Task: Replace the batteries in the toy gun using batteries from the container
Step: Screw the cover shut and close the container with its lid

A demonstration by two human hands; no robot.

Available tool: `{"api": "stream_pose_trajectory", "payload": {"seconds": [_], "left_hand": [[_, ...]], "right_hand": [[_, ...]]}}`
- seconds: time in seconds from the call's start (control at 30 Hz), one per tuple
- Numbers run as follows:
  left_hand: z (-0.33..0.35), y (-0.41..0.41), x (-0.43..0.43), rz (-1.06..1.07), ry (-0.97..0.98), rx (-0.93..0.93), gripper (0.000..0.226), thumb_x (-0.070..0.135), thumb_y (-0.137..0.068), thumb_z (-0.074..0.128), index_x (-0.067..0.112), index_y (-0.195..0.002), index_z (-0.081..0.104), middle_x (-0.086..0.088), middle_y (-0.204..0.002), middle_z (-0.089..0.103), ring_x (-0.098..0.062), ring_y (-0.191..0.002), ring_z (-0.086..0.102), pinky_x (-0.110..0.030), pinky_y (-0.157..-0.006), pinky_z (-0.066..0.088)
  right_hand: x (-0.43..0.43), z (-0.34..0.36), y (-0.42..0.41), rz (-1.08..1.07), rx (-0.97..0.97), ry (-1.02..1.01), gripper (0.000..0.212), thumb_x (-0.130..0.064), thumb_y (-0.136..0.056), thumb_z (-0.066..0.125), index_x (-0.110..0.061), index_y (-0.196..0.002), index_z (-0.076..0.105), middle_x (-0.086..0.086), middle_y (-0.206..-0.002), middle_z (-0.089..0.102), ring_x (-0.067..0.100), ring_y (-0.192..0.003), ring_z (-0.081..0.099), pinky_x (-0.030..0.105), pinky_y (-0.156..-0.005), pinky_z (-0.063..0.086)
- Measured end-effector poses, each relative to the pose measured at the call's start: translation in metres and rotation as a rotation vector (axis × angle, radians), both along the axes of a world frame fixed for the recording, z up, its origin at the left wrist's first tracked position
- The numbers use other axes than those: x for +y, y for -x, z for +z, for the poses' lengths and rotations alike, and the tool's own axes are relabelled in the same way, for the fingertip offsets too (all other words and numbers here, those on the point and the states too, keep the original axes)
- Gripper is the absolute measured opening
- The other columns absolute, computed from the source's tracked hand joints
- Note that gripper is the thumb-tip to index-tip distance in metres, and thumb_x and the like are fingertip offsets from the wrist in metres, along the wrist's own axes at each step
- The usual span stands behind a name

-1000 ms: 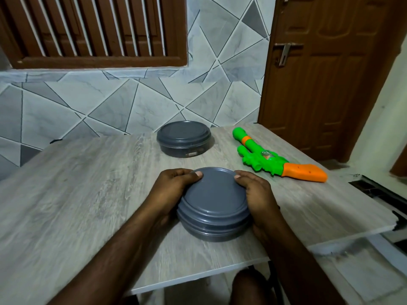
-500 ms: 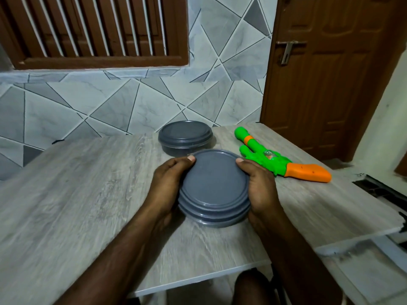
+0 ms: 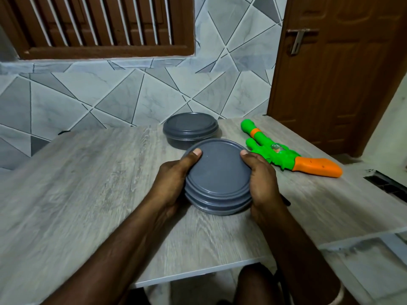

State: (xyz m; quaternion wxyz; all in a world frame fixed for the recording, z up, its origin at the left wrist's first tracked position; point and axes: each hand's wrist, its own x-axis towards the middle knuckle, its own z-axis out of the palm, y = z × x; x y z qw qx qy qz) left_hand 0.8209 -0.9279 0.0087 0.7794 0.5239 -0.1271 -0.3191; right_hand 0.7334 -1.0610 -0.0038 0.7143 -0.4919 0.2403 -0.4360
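Observation:
A round dark grey container point(image 3: 218, 175) with its lid on is tilted up toward me, its far edge lifted off the wooden table point(image 3: 88, 183). My left hand point(image 3: 174, 179) grips its left side, thumb on the lid. My right hand point(image 3: 259, 181) grips its right side, thumb on the lid too. A second lidded grey container point(image 3: 190, 128) stands just behind it. The green and orange toy gun point(image 3: 284, 154) lies flat to the right, muzzle pointing away from me. What is inside either container is hidden.
A tiled wall with a wooden louvred window point(image 3: 99, 25) rises behind the table. A brown door point(image 3: 343, 69) stands at the right. The table's near edge runs across the bottom; my knees show below it.
Both hands have tilted the near container up toward me and carried it slightly farther from me, closer to the second container. The toy gun has not moved.

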Motion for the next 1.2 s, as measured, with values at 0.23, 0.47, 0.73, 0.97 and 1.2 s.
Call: {"api": "stream_pose_trajectory", "payload": {"seconds": [0.23, 0.47, 0.73, 0.97, 1.2], "left_hand": [[-0.001, 0.003, -0.003, -0.053, 0.021, 0.013, 0.042, 0.035, -0.096, 0.064, 0.003, -0.123, 0.069, -0.021, -0.113, 0.074, -0.035, -0.108, 0.072, -0.047, -0.102, 0.053], [-0.002, 0.001, 0.002, 0.025, -0.022, -0.060, 0.038, 0.023, -0.088, 0.077, -0.001, -0.117, 0.069, -0.023, -0.107, 0.075, -0.041, -0.101, 0.073, -0.058, -0.098, 0.054], [0.001, 0.003, 0.003, -0.066, 0.023, -0.014, 0.042, 0.032, -0.093, 0.069, 0.006, -0.127, 0.066, -0.020, -0.119, 0.073, -0.037, -0.112, 0.070, -0.054, -0.107, 0.048], [0.005, 0.007, 0.003, -0.058, -0.026, 0.016, 0.037, 0.032, -0.100, 0.056, 0.007, -0.125, 0.067, -0.017, -0.113, 0.075, -0.034, -0.108, 0.072, -0.046, -0.101, 0.053], [0.003, 0.002, 0.008, -0.004, -0.055, -0.057, 0.034, 0.027, -0.097, 0.063, 0.006, -0.123, 0.067, -0.019, -0.112, 0.075, -0.038, -0.106, 0.072, -0.053, -0.102, 0.053]], "right_hand": [[0.005, -0.008, -0.004, -0.071, 0.024, 0.021, 0.013, -0.020, -0.096, 0.065, -0.018, -0.085, 0.072, -0.001, -0.090, 0.076, 0.016, -0.085, 0.070, 0.030, -0.075, 0.056], [0.012, -0.012, -0.006, -0.079, 0.032, -0.002, 0.016, -0.022, -0.098, 0.062, -0.021, -0.084, 0.072, -0.008, -0.082, 0.076, 0.012, -0.081, 0.072, 0.027, -0.070, 0.055], [0.009, -0.002, -0.004, -0.040, 0.007, -0.032, 0.009, -0.018, -0.096, 0.063, -0.016, -0.091, 0.070, 0.002, -0.093, 0.075, 0.017, -0.084, 0.070, 0.027, -0.072, 0.056], [0.005, 0.000, 0.001, 0.043, 0.044, -0.021, 0.010, -0.013, -0.098, 0.058, -0.012, -0.091, 0.064, -0.004, -0.079, 0.069, -0.003, -0.056, 0.065, 0.012, -0.051, 0.049], [0.011, -0.002, 0.002, 0.063, 0.132, -0.019, 0.014, -0.013, -0.098, 0.057, -0.012, -0.087, 0.065, 0.003, -0.085, 0.072, 0.007, -0.068, 0.066, 0.014, -0.058, 0.051]]}}
